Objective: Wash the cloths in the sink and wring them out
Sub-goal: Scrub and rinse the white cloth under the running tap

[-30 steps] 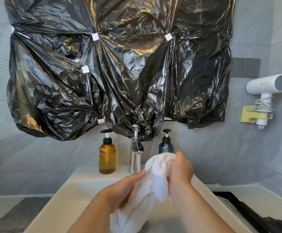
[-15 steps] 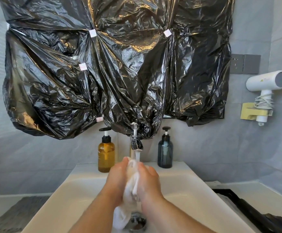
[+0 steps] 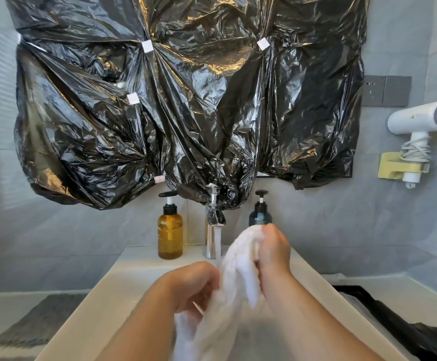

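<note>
I see the left hand (image 3: 188, 290) and right hand (image 3: 273, 250) both gripping the cloth (image 3: 241, 277). I judge that twisting this high may splash past the sink (image 3: 113, 295).

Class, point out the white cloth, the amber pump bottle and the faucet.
white cloth (image 3: 238, 277), head view, its bunched middle.
amber pump bottle (image 3: 170, 237), head view, its amber body.
faucet (image 3: 213, 242), head view, its chrome column.

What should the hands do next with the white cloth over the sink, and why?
Probably twist the hands in opposite directions to wring it. The right hand grips the upper end of the white cloth, the left hand grips it lower down, and the bunched length between them hangs over the sink, so squeezed water would fall in the basin.
</note>
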Action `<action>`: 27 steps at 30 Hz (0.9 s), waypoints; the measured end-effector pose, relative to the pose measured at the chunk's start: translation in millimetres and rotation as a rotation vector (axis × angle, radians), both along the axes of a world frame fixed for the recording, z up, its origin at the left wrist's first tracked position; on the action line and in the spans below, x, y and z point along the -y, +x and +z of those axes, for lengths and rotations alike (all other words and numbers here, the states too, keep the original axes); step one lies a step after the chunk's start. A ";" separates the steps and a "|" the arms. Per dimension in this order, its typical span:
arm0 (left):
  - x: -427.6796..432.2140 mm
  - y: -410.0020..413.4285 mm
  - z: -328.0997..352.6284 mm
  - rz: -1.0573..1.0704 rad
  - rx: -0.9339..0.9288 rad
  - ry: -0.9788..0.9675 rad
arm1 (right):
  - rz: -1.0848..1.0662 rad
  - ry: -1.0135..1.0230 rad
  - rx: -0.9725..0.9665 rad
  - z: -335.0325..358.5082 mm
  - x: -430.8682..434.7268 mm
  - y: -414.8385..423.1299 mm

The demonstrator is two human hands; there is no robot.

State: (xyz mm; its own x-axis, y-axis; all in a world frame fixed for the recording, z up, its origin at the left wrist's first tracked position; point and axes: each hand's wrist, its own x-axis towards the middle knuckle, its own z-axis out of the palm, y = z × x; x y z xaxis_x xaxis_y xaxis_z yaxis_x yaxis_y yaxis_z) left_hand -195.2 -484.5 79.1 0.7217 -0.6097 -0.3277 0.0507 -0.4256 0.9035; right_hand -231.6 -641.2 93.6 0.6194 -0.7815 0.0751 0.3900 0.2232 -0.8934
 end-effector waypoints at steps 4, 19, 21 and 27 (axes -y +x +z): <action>12.4 6.1 -4.4 -0.043 -0.098 -0.315 | 0.093 0.153 0.091 -1.2 0.0 5.0; 10.8 0.7 6.2 0.711 -0.375 -0.907 | 0.349 -0.364 -0.254 -20.0 -50.2 8.4; 11.9 0.2 6.2 0.689 -0.315 -0.900 | 0.345 -0.425 -0.283 -28.3 -57.8 3.7; 23.8 0.1 -3.1 0.567 -0.061 -0.675 | 0.101 -0.512 -0.250 -38.7 -60.7 4.6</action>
State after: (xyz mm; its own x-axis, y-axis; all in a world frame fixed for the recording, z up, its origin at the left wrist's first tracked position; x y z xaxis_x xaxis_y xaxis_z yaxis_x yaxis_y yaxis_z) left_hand -195.1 -508.3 76.0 0.9673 -0.2423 -0.0756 0.1491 0.3014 0.9418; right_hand -227.1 -580.5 54.9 0.7366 -0.6201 0.2701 0.1526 -0.2367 -0.9595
